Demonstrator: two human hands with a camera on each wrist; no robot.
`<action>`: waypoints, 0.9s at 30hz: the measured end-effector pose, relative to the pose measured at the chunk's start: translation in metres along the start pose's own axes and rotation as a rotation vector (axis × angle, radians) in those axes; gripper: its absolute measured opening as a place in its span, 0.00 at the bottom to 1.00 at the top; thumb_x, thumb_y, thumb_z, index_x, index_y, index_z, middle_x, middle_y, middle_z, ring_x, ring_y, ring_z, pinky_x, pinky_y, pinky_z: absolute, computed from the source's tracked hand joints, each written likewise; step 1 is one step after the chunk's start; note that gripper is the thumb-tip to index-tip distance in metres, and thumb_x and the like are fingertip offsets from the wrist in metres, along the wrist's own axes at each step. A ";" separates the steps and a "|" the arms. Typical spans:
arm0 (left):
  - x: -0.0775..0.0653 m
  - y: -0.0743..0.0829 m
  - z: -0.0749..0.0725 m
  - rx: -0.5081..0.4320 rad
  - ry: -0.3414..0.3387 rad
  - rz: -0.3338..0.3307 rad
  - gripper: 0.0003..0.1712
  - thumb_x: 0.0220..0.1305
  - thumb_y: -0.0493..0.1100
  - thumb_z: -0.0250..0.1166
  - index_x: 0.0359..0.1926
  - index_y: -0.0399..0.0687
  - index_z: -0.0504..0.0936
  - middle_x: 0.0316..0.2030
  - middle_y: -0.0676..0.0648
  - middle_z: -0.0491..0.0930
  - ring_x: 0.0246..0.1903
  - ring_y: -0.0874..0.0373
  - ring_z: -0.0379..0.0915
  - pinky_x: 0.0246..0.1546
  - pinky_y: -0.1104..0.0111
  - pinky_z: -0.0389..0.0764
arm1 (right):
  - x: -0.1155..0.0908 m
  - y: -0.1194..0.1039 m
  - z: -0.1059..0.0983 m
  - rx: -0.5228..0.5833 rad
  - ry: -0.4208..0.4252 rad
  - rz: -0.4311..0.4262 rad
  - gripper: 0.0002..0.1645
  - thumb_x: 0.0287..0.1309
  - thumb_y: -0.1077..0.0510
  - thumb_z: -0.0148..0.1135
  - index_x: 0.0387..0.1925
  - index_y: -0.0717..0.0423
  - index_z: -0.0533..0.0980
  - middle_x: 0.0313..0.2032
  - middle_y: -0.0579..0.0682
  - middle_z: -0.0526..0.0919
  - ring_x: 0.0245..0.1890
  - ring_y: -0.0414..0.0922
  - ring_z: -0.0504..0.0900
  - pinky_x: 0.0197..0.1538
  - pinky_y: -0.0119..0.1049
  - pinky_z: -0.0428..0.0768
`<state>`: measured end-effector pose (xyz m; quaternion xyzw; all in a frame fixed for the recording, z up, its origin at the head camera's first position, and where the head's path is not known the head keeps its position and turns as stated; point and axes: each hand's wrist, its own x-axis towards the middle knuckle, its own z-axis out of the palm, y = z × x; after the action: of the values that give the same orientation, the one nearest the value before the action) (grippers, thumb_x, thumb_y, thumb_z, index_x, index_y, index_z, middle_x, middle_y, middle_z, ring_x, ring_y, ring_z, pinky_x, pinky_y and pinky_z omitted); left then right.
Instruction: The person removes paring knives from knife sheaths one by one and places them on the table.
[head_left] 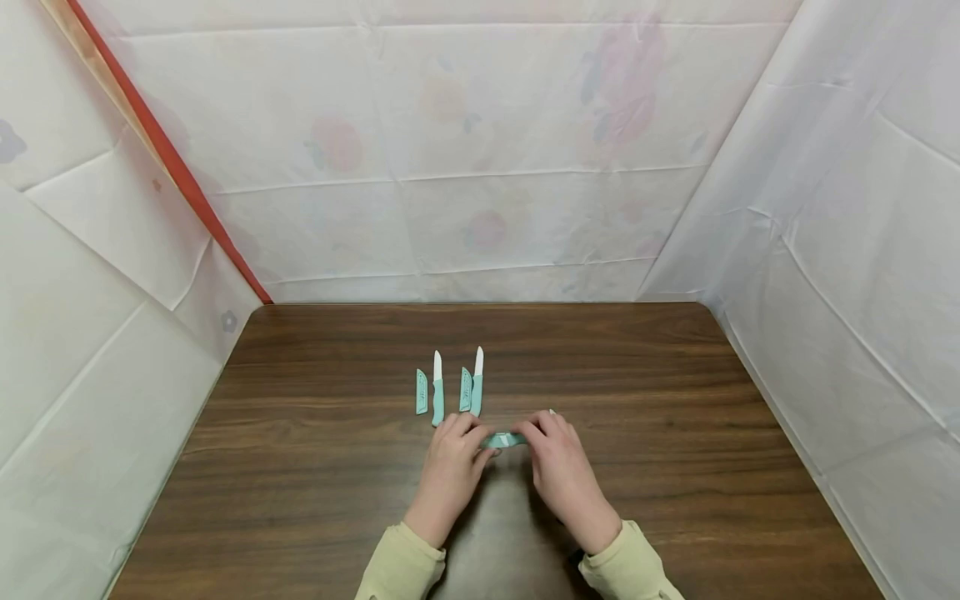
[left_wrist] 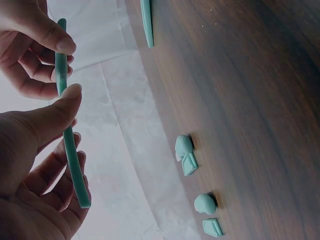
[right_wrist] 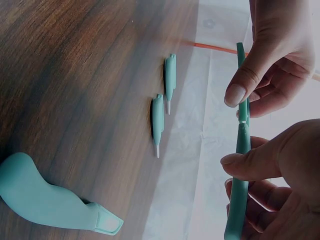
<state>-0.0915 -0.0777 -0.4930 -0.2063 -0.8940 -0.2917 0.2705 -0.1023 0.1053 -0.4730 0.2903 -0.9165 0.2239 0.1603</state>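
Both hands hold a slim teal knife (right_wrist: 240, 185) in front of the body, with a matching sheath (right_wrist: 243, 107) seemingly over its blade. My left hand (head_left: 452, 454) pinches the sheath end between thumb and fingers. Around the handle end curl the thumb and fingers of my right hand (head_left: 558, 458). A seam between handle and sheath shows in the right wrist view; the blade itself cannot be made out. Beyond the left hand lie two teal-handled knives with white blades, a left one (head_left: 438, 404) and a right one (head_left: 477, 392), each beside a teal sheath (head_left: 422, 392).
Another teal-handled tool (right_wrist: 50, 197) with a pale end lies on the table near the right hand, mostly hidden behind it in the head view. The brown wood-grain table (head_left: 300, 467) is bordered by white patterned sheets (head_left: 487, 150) at the back and sides.
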 end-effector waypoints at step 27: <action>-0.001 -0.005 -0.004 -0.002 0.005 0.020 0.16 0.40 0.38 0.80 0.33 0.48 0.86 0.34 0.52 0.76 0.33 0.55 0.70 0.35 0.63 0.73 | 0.001 0.000 0.002 0.009 -0.006 0.006 0.24 0.48 0.77 0.63 0.42 0.50 0.80 0.37 0.44 0.73 0.36 0.46 0.73 0.41 0.42 0.74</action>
<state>-0.0923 -0.0838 -0.4928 -0.2148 -0.8909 -0.2903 0.2754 -0.1034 0.1042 -0.4749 0.2891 -0.9167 0.2275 0.1557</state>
